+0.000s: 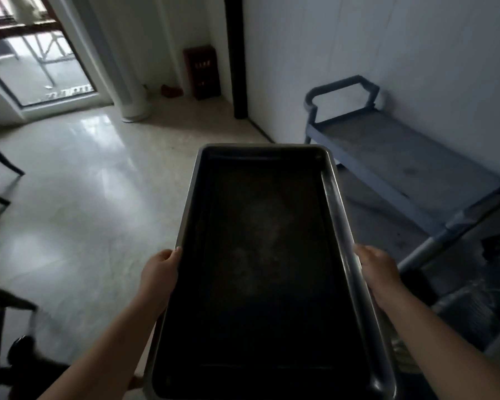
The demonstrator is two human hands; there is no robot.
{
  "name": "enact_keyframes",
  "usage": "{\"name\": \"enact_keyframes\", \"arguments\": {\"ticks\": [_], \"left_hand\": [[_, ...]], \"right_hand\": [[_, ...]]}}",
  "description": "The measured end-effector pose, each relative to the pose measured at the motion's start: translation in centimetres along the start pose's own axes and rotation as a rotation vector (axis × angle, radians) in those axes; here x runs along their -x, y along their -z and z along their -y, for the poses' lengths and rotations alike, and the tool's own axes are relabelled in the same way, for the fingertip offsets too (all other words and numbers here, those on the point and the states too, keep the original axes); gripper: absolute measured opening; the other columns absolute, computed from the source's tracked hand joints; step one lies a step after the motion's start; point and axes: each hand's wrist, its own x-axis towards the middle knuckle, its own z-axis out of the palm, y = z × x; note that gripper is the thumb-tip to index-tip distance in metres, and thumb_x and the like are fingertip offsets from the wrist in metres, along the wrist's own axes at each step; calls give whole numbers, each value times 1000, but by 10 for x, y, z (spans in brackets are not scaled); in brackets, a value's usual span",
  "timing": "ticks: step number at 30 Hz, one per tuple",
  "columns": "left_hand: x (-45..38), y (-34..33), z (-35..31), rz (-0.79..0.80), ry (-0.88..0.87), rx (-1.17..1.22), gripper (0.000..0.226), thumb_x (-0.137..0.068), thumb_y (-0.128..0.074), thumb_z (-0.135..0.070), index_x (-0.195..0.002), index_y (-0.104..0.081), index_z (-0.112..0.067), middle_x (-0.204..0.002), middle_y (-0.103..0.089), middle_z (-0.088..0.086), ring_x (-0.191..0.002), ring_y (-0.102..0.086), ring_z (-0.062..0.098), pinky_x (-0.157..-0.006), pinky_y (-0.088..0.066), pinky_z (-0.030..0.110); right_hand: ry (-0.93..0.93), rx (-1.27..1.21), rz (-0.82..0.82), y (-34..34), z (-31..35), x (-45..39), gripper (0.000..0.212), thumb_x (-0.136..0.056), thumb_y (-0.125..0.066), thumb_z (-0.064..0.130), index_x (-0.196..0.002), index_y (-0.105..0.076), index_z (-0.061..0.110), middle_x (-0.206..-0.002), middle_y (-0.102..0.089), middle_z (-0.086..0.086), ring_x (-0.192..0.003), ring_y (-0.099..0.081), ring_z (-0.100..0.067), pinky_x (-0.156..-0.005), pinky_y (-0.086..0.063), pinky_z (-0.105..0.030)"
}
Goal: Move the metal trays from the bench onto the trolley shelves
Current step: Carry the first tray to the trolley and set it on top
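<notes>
A long dark metal tray (pixel 334 194) with a raised rim is held level in front of me, its short end pointing away. My left hand (pixel 160 269) grips its left long edge and my right hand (pixel 377 269) grips its right long edge, both near the middle. The tray looks empty inside. To the right stands the grey-blue trolley (pixel 393 157) with a looped handle at its far end; its top shelf is bare. A lower shelf at the right edge holds something pale that I cannot make out.
A glossy pale floor (pixel 78 183) stretches to the left and ahead. Dark chair legs (pixel 0 180) stand at the left edge. A white column (pixel 133 105) and a red-brown crate (pixel 202 73) sit by the far wall, next to a glass door (pixel 35 67).
</notes>
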Motion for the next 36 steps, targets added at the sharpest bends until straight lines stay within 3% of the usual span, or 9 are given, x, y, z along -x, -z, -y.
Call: {"name": "enact_keyframes", "arguments": {"ticks": [2,4,8,11,16,22,25,31,36], "left_hand": [[-30,-23,-26,15,-39,-27,43,-101,-53,-35,-76,-71,-5,-70,-68,21,-61,-63,30,-62,-51,47],[-60,-48,-51,37,-68,-50,43,-101,-53,-35,-79,-70,-1,-75,-68,26,-64,-63,34,-66,-53,51],[-105,-91,-93,67,-105,-71,41,-100,-53,-36,-79,-70,-4,-79,-68,27,-66,-63,33,-64,-50,44],[-137,-130,-129,126,-128,-80,42,-99,-53,-36,-74,-69,-6,-67,-65,19,-61,-59,28,-62,-48,42],[-178,-192,-177,256,-179,-99,47,-98,-53,-35,-59,-58,-10,-43,-48,-4,-42,-46,13,-48,-36,30],[-243,-269,-231,450,-251,-114,47,-98,-52,-40,-66,-63,-6,-47,-53,-2,-42,-52,12,-46,-40,30],[-282,-309,-257,534,-278,-127,45,-97,-54,-39,-69,-64,-4,-53,-55,3,-50,-54,21,-53,-43,37],[-337,-372,-311,613,-316,-202,45,-100,-50,-35,-81,-69,1,-74,-67,24,-70,-64,36,-66,-52,44],[-356,-404,-333,627,-297,-271,45,-101,-48,-36,-81,-69,-1,-80,-68,26,-70,-63,33,-64,-49,40]], "right_hand": [[14,0,-42,3,4,-34,46,-93,-56,31,-91,-60,-15,-76,-60,-30,-69,-49,-22,-66,-43,-41],[15,1,-88,9,10,-67,43,-93,-56,28,-88,-60,-14,-70,-55,-19,-69,-47,-23,-71,-47,-46],[6,28,-161,23,20,-112,41,-94,-54,26,-66,-54,-5,-64,-47,-13,-67,-42,-24,-62,-36,-40],[-33,14,-230,40,27,-140,41,-93,-55,24,-55,-44,12,-55,-39,-5,-64,-38,-22,-58,-29,-38],[-132,-33,-323,72,28,-176,42,-94,-55,27,-64,-53,-2,-60,-42,-11,-64,-40,-23,-62,-32,-37],[-215,-34,-456,92,24,-236,42,-93,-53,31,-61,-54,4,-54,-45,-5,-58,-42,-21,-56,-33,-35],[-262,-7,-553,94,27,-268,45,-92,-55,35,-55,-52,10,-45,-46,4,-51,-44,-16,-51,-34,-30],[-357,53,-566,94,32,-328,41,-95,-50,43,-76,-64,9,-73,-64,-12,-71,-59,-25,-68,-43,-35],[-425,149,-480,99,30,-370,41,-98,-44,43,-100,-69,10,-93,-67,-14,-83,-58,-27,-71,-39,-33]]}}
